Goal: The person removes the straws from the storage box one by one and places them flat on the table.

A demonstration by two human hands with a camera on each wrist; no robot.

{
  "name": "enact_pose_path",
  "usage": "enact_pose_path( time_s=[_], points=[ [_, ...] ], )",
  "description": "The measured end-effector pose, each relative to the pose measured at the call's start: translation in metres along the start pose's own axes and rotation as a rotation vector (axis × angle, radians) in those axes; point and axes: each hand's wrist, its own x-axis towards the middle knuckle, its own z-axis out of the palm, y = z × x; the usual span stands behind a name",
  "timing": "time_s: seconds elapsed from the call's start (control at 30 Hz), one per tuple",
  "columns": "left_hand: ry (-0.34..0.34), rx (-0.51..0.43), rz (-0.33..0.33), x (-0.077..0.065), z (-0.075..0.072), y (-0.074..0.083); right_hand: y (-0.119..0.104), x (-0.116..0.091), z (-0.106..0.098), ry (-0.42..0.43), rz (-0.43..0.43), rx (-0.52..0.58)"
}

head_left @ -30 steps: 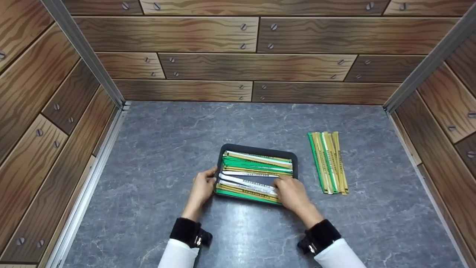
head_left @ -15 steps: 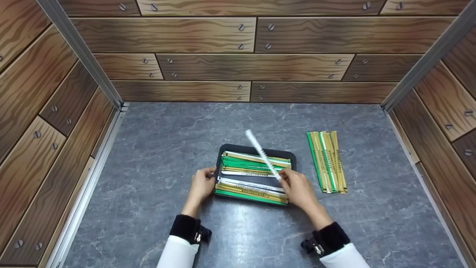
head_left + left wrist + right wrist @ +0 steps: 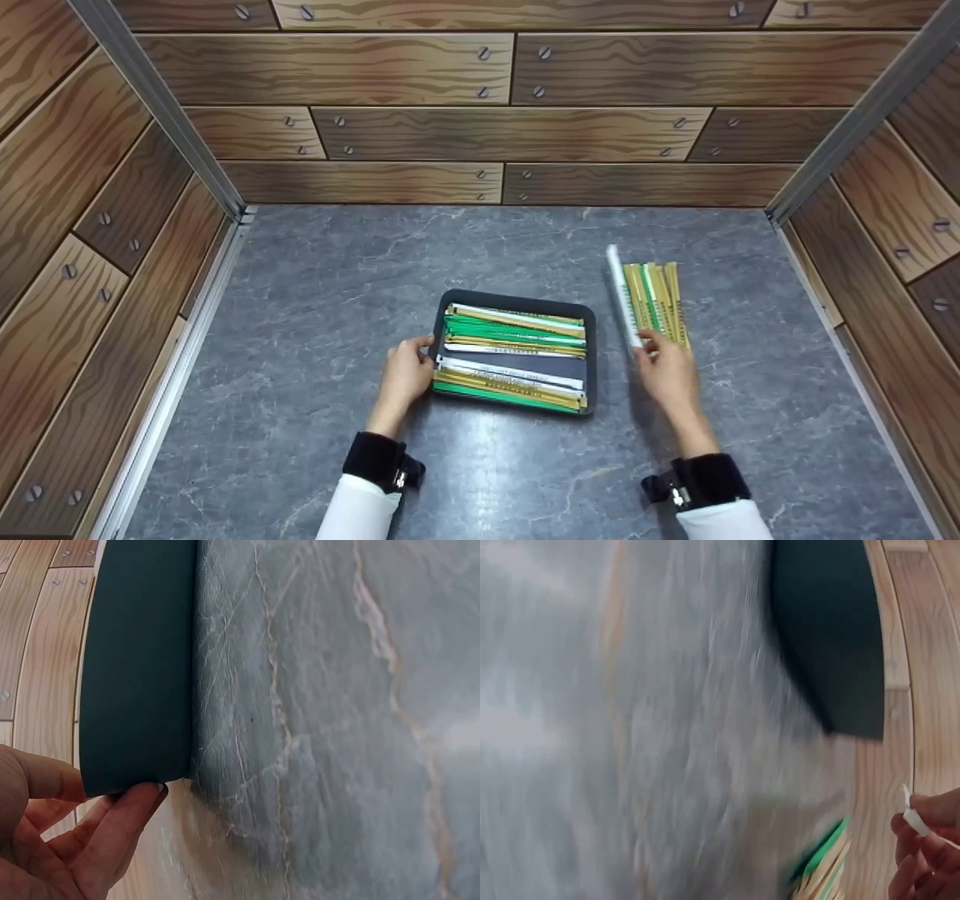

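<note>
My left hand [image 3: 409,373] grips the left side of a black tray [image 3: 592,360], its fingers at the tray's corner [image 3: 135,690] in the left wrist view. Inside the tray lie long slim printed stick packets [image 3: 517,330] in green, gold and white, in two groups with a gap between. To the right of the tray, my right hand [image 3: 667,373] pinches one white stick packet [image 3: 622,292] by its near end. That packet is tilted up beside a row of gold and green stick packets [image 3: 654,292], whose near ends the hand partly hides. Its white end [image 3: 915,821] shows between the fingertips in the right wrist view.
A grey marbled tabletop [image 3: 337,285] lies under everything. Wood-patterned walls [image 3: 360,135] stand at the back and both sides, with metal rails [image 3: 202,292] along the edges.
My right hand has lifted the white stick packet out of the tray and carried it right, to the left edge of the packet row. My left hand stays at the tray.
</note>
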Motion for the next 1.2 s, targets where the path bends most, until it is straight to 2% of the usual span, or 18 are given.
enact_pose_path(
  time_s=[0.23,0.37,0.57,0.77,1.0,1.2],
  points=[
    [-0.053,-0.014,-0.034,0.001,-0.001,0.000,0.026,0.005,-0.016,-0.054,0.180,-0.078],
    [-0.052,-0.018,-0.037,0.002,-0.001,0.000,0.032,0.007,-0.020,-0.072,0.220,-0.096],
    [-0.036,-0.020,-0.028,0.001,-0.001,-0.001,0.037,0.009,-0.022,-0.096,0.251,-0.111],
    [-0.018,-0.023,-0.009,0.001,0.000,-0.002,0.041,0.009,-0.022,-0.080,0.253,-0.111],
    [-0.033,-0.055,-0.024,0.001,0.000,-0.002,0.042,0.009,-0.025,-0.080,0.274,-0.109],
    [-0.047,-0.048,-0.036,0.002,0.000,-0.002,0.035,0.006,-0.024,-0.026,0.273,-0.098]
  ],
)
